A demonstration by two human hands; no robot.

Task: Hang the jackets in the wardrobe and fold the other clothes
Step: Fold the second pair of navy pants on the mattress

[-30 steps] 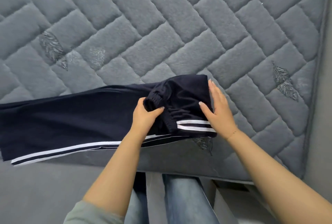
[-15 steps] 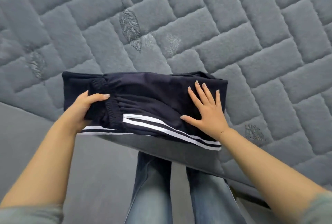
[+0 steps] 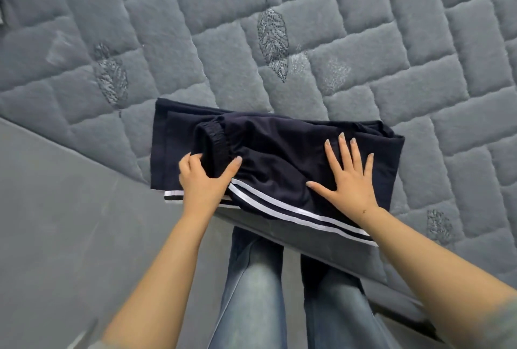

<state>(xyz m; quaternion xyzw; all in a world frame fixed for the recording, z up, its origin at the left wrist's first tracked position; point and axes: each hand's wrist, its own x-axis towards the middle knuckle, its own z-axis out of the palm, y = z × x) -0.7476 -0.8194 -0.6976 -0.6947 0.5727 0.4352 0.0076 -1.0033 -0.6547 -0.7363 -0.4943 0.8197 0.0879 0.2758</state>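
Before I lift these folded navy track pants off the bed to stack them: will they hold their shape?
Probably not: the track pants look soft and bunch where the left hand grips the waistband. The right hand presses the layers flat, so they may spring open. Support underneath.

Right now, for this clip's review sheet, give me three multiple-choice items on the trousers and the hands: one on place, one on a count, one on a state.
1. Where do the dark trousers lie?
A. on the floor
B. on the near edge of the grey quilted bed cover
C. on a hanger

2. How many white stripes run along their near edge?
A. one
B. two
C. four

3. How is the right hand placed?
A. flat on the trousers, fingers spread
B. closed into a fist above them
C. tugging the waistband

Answers:
1 B: they rest on the cover near its edge, just above the person's jeans.
2 B: two parallel white bands show.
3 A: its palm lies on the fabric with straight fingers, while the left hand grips the cloth by the elastic waistband.
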